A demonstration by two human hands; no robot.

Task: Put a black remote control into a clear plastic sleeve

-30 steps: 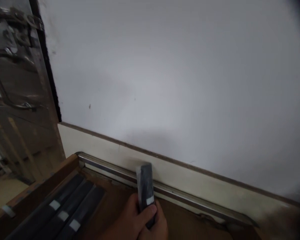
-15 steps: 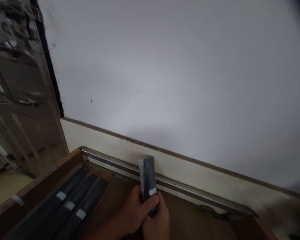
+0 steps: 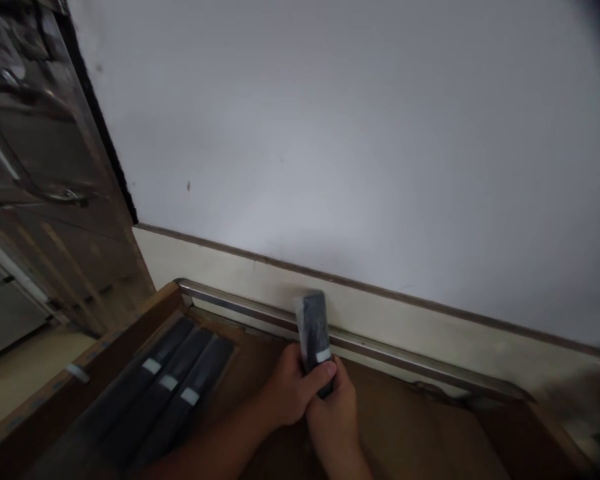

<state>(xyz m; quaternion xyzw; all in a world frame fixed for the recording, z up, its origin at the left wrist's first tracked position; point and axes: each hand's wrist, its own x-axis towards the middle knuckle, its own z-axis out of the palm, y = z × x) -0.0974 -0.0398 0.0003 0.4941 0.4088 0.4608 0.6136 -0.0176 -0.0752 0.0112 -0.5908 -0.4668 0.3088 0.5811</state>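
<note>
My left hand (image 3: 287, 393) and my right hand (image 3: 336, 417) are both wrapped around the lower part of a long dark package (image 3: 314, 328) with a small white label. It stands nearly upright over a brown wooden surface (image 3: 410, 433), its top end in front of the metal rail (image 3: 260, 317) at the back. Three similar dark packages (image 3: 173, 387) with white labels lie side by side on the left of the surface, apart from my hands.
A white wall (image 3: 355, 147) with a cream baseboard (image 3: 220, 267) rises behind the rail. A grey door with a metal handle (image 3: 35, 193) stands at the left. The wooden side edge (image 3: 105, 347) borders the surface on the left, with pale floor beyond.
The view has tilted down and shifted, so hands, package and surface sit higher and further right in frame. Both hands keep their grip on the upright package.
</note>
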